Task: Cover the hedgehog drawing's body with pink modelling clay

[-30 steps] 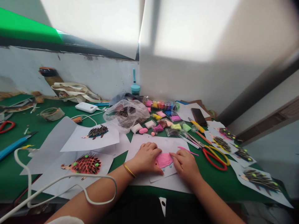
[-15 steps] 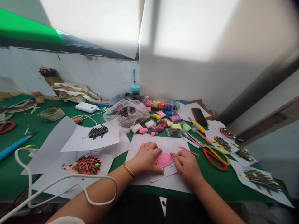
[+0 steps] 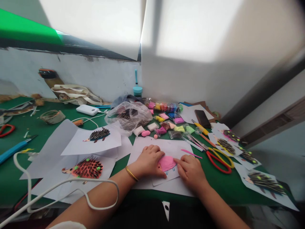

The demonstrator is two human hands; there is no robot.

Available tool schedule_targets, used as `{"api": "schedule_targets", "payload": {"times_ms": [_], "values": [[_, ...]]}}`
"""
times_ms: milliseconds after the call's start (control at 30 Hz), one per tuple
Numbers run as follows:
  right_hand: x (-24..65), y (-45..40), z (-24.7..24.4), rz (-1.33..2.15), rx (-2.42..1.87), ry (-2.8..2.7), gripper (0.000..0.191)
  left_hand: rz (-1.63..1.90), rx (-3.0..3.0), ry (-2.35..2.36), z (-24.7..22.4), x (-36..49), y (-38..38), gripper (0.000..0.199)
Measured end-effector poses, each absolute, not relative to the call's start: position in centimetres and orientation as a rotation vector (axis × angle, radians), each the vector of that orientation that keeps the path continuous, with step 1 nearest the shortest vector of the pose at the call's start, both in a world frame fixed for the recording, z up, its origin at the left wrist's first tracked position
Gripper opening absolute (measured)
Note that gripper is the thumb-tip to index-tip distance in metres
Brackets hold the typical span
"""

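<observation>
A flat patch of pink modelling clay covers the body of a drawing on a small white card. Blue outlined legs show below the clay. My left hand lies over the left side of the card, thumb and fingers apart around the clay and touching the paper. My right hand has its index fingertip pressed on the clay's right edge, with the other fingers curled. Beneath the card is a larger white sheet. A thin pink modelling tool rests beyond my right hand.
Red-and-yellow scissors lie to the right, near finished hedgehog pictures. More hedgehog pictures are at left, crossed by a white cable. Clay packets and a plastic bag of dark seeds sit behind.
My right index fingertip has shifted very slightly along the clay's right edge. My left hand stays in place, and the whole view has moved a little.
</observation>
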State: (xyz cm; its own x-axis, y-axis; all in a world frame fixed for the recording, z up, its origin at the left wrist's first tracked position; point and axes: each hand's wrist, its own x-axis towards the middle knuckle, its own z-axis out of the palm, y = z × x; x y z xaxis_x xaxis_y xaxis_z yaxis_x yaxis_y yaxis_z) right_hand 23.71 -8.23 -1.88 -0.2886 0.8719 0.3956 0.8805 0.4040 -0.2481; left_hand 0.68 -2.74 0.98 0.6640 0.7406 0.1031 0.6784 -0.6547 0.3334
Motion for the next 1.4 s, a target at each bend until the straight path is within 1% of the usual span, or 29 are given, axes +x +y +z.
{"api": "schedule_targets", "payload": {"times_ms": [333, 700, 1100, 1400], "values": [[24.24, -8.52, -1.96, 0.044, -1.487, -2.183, 0.031, 0.33, 2.6, 1.143, 1.02, 0.66, -2.72, 0.078], [24.09, -8.8, -1.74, -0.009, -1.46, -2.189, 0.029, 0.322, 2.593, 1.147, 1.19, 0.72, -2.8, 0.077], [24.34, -9.06, -1.69, 0.046, -1.437, -2.17, 0.03, 0.345, 2.615, 1.133, 0.94, 0.67, -2.69, 0.077], [24.22, -9.19, -1.54, 0.061, -1.433, -2.166, 0.028, 0.35, 2.622, 1.136, 0.89, 0.64, -2.73, 0.077]]}}
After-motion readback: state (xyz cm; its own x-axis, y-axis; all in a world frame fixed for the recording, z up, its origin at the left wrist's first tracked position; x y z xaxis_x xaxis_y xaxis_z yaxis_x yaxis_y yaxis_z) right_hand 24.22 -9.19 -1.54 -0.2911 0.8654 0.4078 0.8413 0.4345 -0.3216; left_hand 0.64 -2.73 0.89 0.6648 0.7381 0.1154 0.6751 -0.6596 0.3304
